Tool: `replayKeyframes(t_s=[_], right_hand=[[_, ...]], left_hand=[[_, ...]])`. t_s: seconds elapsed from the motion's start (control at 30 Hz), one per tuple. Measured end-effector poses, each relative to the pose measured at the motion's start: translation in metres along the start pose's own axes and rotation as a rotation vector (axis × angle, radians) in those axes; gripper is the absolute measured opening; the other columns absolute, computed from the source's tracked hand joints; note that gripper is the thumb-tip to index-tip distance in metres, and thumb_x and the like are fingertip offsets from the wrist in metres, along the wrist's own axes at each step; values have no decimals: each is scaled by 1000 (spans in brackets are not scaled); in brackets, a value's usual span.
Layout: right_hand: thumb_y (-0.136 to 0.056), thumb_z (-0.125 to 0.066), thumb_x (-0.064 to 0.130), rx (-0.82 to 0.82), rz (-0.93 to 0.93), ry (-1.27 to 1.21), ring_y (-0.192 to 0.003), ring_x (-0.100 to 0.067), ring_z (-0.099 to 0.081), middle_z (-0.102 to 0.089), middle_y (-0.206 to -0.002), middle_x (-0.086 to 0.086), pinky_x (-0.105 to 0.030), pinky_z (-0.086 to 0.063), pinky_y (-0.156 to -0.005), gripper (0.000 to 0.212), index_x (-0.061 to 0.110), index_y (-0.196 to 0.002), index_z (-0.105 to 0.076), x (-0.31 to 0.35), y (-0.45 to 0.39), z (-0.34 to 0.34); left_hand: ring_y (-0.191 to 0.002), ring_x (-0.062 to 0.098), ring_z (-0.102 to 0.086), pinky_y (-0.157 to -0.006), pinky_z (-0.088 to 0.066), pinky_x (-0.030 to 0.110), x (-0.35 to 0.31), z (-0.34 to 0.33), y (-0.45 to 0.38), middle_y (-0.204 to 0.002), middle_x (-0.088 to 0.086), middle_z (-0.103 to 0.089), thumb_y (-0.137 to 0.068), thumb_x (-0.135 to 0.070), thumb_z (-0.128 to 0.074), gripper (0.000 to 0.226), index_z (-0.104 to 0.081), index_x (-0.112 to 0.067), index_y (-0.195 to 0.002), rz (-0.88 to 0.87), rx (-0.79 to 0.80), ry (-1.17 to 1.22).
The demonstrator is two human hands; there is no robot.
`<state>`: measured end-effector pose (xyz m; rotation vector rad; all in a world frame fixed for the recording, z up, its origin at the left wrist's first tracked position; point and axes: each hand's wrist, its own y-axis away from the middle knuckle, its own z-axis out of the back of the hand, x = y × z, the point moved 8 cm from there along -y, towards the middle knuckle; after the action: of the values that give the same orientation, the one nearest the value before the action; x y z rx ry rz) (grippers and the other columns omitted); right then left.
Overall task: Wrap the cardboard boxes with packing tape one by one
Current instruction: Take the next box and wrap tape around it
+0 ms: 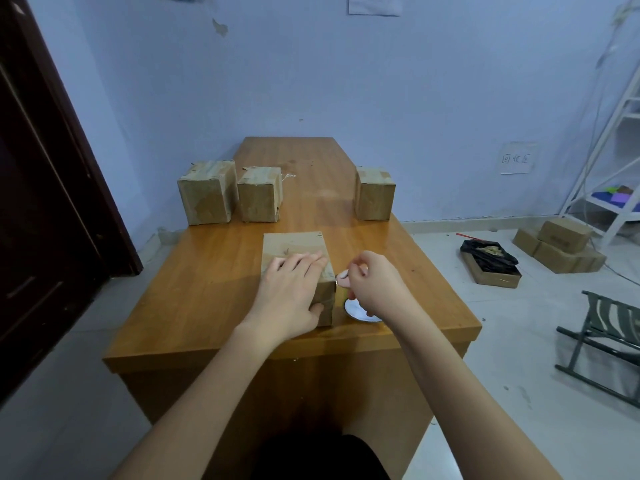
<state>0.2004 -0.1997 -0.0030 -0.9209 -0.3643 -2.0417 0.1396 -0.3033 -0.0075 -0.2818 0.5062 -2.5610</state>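
A cardboard box [294, 244] lies on the wooden table [194, 289] near its front edge. My left hand [291, 292] rests flat on the box's top and near right corner, thumb on its front face. My right hand [372, 285] is right beside the box's right side, fingers closed on a roll of packing tape [356, 311] whose white core shows under the hand. The roll is mostly hidden by the hand. Three more boxes stand farther back: two at the left [207, 192] [260, 195] and one at the right [374, 194].
On the floor to the right lie an open box with a black bag [490, 261] and stacked cardboard boxes [561, 245]. A folding stool [609, 344] stands near right, a white rack [609, 168] beyond it. A dark door [41, 202] is at the left.
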Motion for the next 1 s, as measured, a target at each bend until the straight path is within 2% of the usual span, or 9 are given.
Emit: replayKeyframes(t_s=[0.07,0.27,0.37,0.43,0.57,0.67,0.77,0.87,1.0], right_hand=[[-99,-36,21,-5,22,6,-90,-24,-64,-67,-100,-11,-34,-52,-71,27,10,-115,-54,0,4,0],[-100,-38,21,-13,68,-20,-76,-20,-62,-65,-86,-8,-25,-42,-55,22,12,-109,-54,-6,15,1],[-100,-38,21,43,84,-62,-52,-4,-53,-58,-71,0,-19,-38,-44,20,13,-106,-56,-9,20,-2],[-100,-39,20,72,86,-101,-40,0,-48,-56,-65,3,-14,-34,-38,19,14,-103,-56,-10,25,-7],[-100,-40,23,-73,63,-208,-51,-3,-52,-59,-70,2,-19,-36,-45,17,13,-103,-53,-18,26,8],[-100,-43,28,-117,50,-376,-41,3,-50,-60,-64,1,-17,-36,-42,19,13,-100,-54,-22,26,21],[-93,-55,39,-190,63,-470,-41,1,-53,-62,-63,0,-18,-39,-44,23,16,-98,-53,-28,27,34],[-90,-62,27,-234,30,-618,-42,-6,-55,-66,-63,-5,-17,-39,-38,18,15,-99,-52,-41,25,44],[-89,-58,21,-252,-49,-726,-44,-8,-56,-67,-59,-1,-17,-39,-38,14,16,-98,-48,-63,17,54]], left_hand=[[-139,14,-21,-110,-18,31,0,0,0,-153,-6,-25,-86,-42,-56,72,-23,-21,-146,5,2,8],[-139,13,-20,-111,-17,31,0,1,-1,-153,-6,-25,-87,-43,-56,72,-22,-22,-146,17,5,22],[-139,13,-20,-112,-16,31,0,1,-1,-153,-6,-25,-87,-44,-56,72,-22,-22,-147,25,3,19],[-139,13,-20,-112,-16,32,-1,1,-1,-153,-5,-25,-88,-43,-54,71,-22,-21,-147,27,-4,14],[-139,13,-19,-111,-17,32,0,1,-1,-153,-6,-23,-88,-45,-54,72,-20,-21,-147,27,-1,7],[-138,13,-20,-111,-18,32,0,-1,-2,-153,-6,-23,-88,-47,-53,73,-20,-21,-147,21,7,-6],[-138,13,-21,-110,-18,31,1,-2,-2,-152,-6,-25,-87,-47,-53,73,-21,-21,-147,24,0,-12],[-138,12,-21,-110,-18,31,1,-3,-2,-152,-6,-26,-86,-48,-53,73,-23,-21,-147,22,4,-21],[-137,12,-22,-109,-18,30,1,-2,-2,-152,-7,-26,-86,-48,-52,72,-23,-21,-147,21,5,-29]])
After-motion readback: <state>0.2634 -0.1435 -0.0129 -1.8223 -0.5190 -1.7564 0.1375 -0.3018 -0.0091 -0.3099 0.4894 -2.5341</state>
